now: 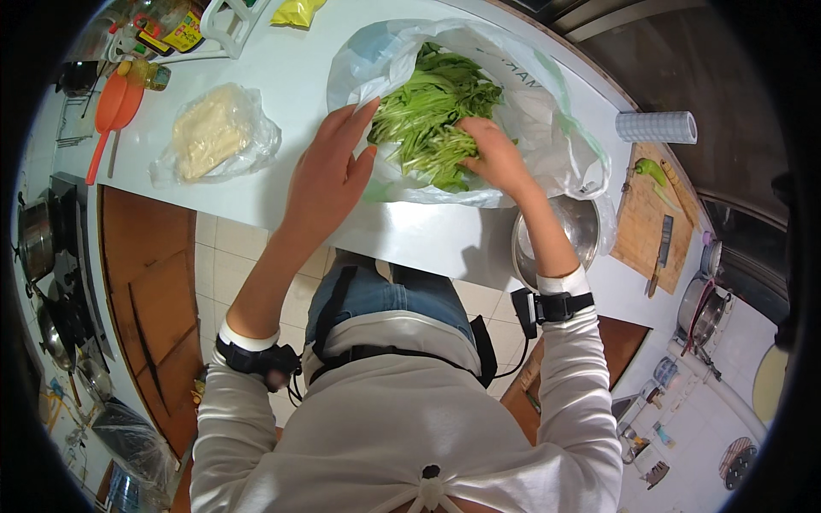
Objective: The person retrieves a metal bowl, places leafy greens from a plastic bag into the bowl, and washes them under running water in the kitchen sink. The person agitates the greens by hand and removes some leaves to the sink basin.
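A white plastic bag (539,122) lies on the counter before me with its mouth spread wide. Inside it is a heap of leafy greens (442,83), leaves toward the far side and pale stems nearer me. My right hand (490,154) reaches into the bag, its fingers and thumb closed around a bunch of the stems. At the bag's left rim is my left hand (333,167), its index finger against the plastic and its thumb held apart.
Left on the white counter (288,77) lie a pale block in a clear bag (211,134), an orange scoop (117,106) and a small jar (151,75). A metal bowl (574,224) is under my right forearm. Beyond it, a knife (664,247) and green pepper (651,170) rest on a cutting board (635,237).
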A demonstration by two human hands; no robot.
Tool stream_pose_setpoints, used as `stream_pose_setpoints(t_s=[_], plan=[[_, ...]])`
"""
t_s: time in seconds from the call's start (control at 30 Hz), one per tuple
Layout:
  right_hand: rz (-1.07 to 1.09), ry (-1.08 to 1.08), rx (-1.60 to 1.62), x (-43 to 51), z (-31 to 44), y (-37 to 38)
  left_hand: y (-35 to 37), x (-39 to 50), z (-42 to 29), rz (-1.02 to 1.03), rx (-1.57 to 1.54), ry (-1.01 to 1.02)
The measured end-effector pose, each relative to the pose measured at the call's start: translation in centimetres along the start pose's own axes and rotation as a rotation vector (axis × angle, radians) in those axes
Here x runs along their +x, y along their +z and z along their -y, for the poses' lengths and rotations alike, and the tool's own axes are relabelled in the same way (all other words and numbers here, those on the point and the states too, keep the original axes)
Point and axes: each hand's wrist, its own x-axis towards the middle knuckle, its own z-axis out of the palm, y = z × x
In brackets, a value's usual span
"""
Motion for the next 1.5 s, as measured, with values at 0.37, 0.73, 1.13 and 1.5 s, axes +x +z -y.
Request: stream_pose_setpoints(t_s=[0.37, 0.73, 1.13, 1.5], plan=[[-0.137, 0.037, 0.304, -0.2, -1.1, -1.5, 0.1, -0.2, -0.3, 0.028, -0.052, 0.036], [-0.186, 0.345, 0.809, -0.7, 3.1, -6.1, -0.2, 0.3, -0.3, 0.003, -0.135, 0.002], [-0.4, 0.38, 1.352, -3.3, 6.0, -8.8, 0.5, 0.7, -0.5, 0.015, -0.119, 0.038], [-0.456, 0.191, 1.783, -4.4, 5.6, -6.6, 1.1, 1.5, 0.0, 0.032, -0.113, 0.058]])
